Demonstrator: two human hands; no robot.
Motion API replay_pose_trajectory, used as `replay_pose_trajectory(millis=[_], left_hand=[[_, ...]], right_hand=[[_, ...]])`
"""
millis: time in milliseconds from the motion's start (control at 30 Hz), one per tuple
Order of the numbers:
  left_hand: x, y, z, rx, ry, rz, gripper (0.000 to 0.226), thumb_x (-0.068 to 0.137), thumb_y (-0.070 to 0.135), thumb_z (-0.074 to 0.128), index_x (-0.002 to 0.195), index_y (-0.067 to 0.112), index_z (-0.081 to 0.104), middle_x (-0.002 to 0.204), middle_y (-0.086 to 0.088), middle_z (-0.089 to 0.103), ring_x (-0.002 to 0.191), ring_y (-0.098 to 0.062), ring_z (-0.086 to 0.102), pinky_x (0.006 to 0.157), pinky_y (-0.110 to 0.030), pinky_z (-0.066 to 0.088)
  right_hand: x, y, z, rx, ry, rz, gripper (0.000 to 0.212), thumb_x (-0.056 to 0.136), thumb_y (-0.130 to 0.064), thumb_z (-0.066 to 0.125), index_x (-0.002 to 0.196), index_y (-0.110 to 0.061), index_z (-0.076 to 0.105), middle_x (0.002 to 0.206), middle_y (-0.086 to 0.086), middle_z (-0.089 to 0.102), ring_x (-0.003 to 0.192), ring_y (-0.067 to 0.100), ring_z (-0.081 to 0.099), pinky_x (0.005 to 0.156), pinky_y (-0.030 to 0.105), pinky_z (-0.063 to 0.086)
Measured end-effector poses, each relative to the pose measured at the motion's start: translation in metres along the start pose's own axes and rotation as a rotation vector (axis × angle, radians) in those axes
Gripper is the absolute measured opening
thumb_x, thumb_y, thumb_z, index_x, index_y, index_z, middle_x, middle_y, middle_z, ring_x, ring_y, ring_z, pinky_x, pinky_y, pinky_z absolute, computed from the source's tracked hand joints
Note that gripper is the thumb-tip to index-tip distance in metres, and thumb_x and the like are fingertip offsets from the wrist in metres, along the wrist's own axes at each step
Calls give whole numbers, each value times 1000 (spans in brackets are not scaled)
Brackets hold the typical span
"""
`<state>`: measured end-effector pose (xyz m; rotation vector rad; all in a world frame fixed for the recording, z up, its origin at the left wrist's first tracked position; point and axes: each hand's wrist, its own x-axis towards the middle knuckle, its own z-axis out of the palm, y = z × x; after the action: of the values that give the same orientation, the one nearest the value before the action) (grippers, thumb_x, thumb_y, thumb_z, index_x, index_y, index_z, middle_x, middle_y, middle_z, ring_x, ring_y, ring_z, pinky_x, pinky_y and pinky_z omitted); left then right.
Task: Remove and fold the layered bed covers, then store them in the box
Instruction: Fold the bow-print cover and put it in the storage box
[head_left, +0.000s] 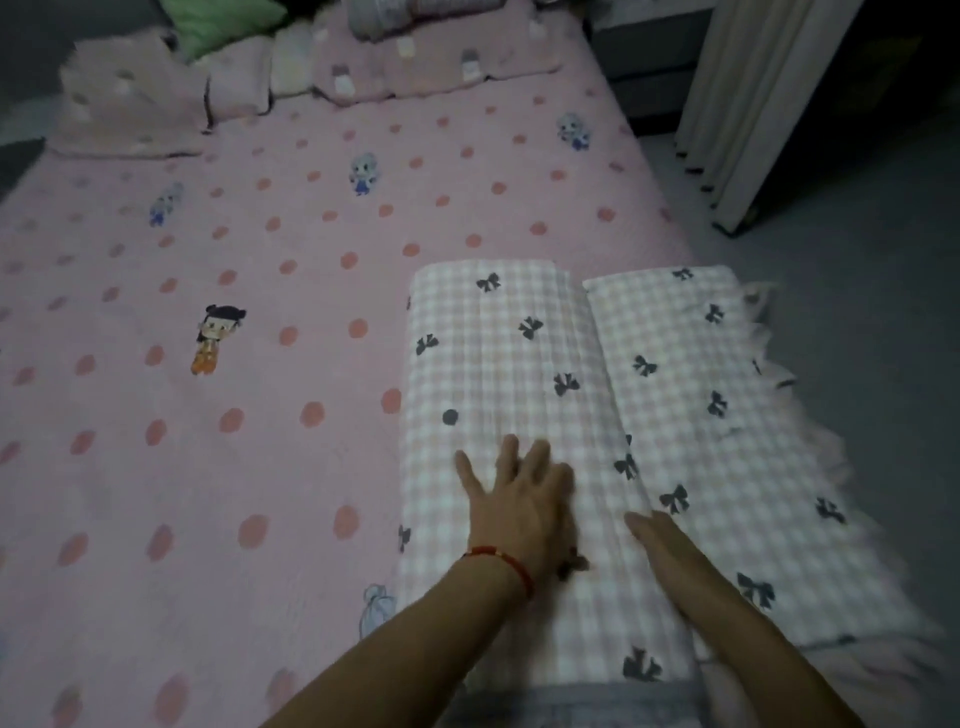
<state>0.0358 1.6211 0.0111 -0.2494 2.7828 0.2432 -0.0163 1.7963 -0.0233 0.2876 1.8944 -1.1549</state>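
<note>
our left hand (514, 499) lies flat on the folded gingham cover (524, 395), fingers (506, 454) straight and spread apart. our right hand (670, 545) presses edge-on into the crease of that cover, fingers straight and together. the cover, pink check with dark bows, lies folded into two long side-by-side panels, its long axis running away from us toward the pillows (431, 62). it rests on the near right part of the polka-dot bed sheet (234, 291).
</note>
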Motion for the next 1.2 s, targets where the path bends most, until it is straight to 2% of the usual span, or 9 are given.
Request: replay_pose_trajectory(millis=[100, 233, 300, 400, 500, 633, 733, 1000, 1200], left_hand=[[-6, -31, 31, -6, -89, 42, 55, 105, 53, 18, 156, 46, -2, 163, 10, -23, 150, -26, -27, 112, -71, -18], [-8, -48, 23, -78, -60, 113, 54, 105, 56, 13, 155, 49, -5, 163, 14, -23, 150, -18, -27, 117, -63, -15], [-5, -57, 19, -46, 37, 60, 51, 105, 55, 10, 155, 50, -2, 163, 12, -22, 151, -20, -24, 118, -62, -15], [14, -82, 16, -83, 159, -172, 53, 103, 59, 14, 153, 54, -5, 161, 5, -31, 149, -30, -28, 113, -71, -9], [46, -94, 12, -193, 255, -364, 59, 101, 63, 17, 152, 55, -10, 160, 5, -37, 148, -36, -29, 112, -74, -4], [72, -79, 39, -194, 237, -474, 62, 99, 63, 13, 151, 52, -20, 162, 0, -33, 150, -42, -20, 113, -76, 8], [82, -78, 62, -154, 247, -502, 66, 96, 63, 12, 152, 47, -20, 163, -3, -31, 150, -44, -18, 112, -77, 7], [93, -76, 69, -110, 183, -521, 70, 95, 59, 17, 158, 40, -8, 166, -11, -20, 150, -49, -10, 106, -81, 15], [95, -77, 69, -109, 152, -510, 72, 95, 57, 22, 159, 38, -2, 166, -13, -18, 149, -50, -11, 104, -81, 15]], right_hand=[[5, -8, 18, -208, 124, -17, 59, 98, -50, 46, 145, -14, 37, 124, 8, 56, 104, 27, 58, 92, 40, 50], [0, -7, 30, -306, 308, -111, 39, 101, -38, 45, 130, -12, 38, 104, 8, 57, 79, 22, 55, 75, 37, 53], [-4, -5, 29, -390, 352, -155, 40, 103, -31, 44, 136, -11, 36, 105, 7, 58, 74, 16, 54, 66, 33, 49], [4, -14, 33, -546, 447, -333, 66, 100, -26, 51, 156, -16, 19, 145, 12, 41, 109, 22, 54, 82, 31, 49], [29, -47, 44, -664, 473, -608, 77, 96, -40, 53, 160, -33, 9, 167, 7, 4, 149, 30, 23, 115, 43, 36], [86, -62, 60, -849, 410, -577, 75, 94, -57, 18, 159, -37, -15, 165, 7, -29, 154, 29, -22, 125, 57, 3], [110, -47, 66, -926, 449, -525, 76, 93, -58, 14, 157, -35, -20, 165, 10, -29, 153, 30, -23, 124, 59, 4], [121, -41, 65, -978, 467, -511, 82, 92, -51, 39, 162, -30, 2, 169, 12, -11, 156, 31, -9, 123, 60, 14], [130, -37, 67, -1004, 467, -501, 84, 89, -49, 40, 163, -28, 6, 169, 14, -9, 156, 32, -7, 122, 61, 15]])
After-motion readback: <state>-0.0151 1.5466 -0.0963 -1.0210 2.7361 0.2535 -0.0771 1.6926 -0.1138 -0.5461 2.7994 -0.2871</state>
